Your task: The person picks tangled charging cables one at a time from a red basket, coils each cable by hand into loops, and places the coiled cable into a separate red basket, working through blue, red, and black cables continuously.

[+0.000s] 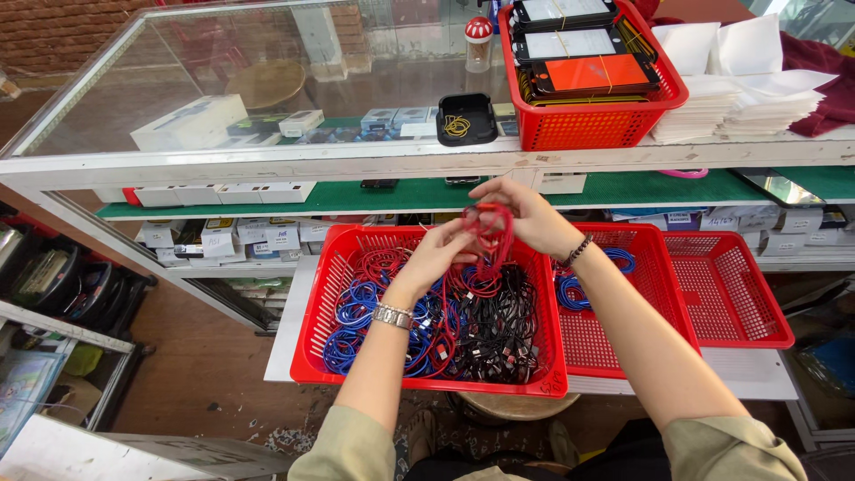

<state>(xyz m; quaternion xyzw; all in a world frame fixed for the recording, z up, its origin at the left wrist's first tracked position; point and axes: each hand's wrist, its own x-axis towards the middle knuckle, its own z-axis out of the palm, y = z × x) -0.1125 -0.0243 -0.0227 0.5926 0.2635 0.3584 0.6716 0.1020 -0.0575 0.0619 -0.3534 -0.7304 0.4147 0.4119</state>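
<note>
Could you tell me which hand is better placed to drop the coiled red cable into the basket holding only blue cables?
Right, probably: the right hand grips the red cable nearer that basket; the left hand is farther.

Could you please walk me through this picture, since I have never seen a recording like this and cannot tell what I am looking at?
There is no machine here: a camera worn on a person's head looks down at their two bare hands. The left hand, with a wristwatch, and the right hand, with a bracelet, together hold a coil of red cable. Below them sits a red basket full of red, blue and black cables. Beside it, a second red basket holds a few blue cables, and a third looks empty. Above, a glass counter carries another red basket of phones.
</note>
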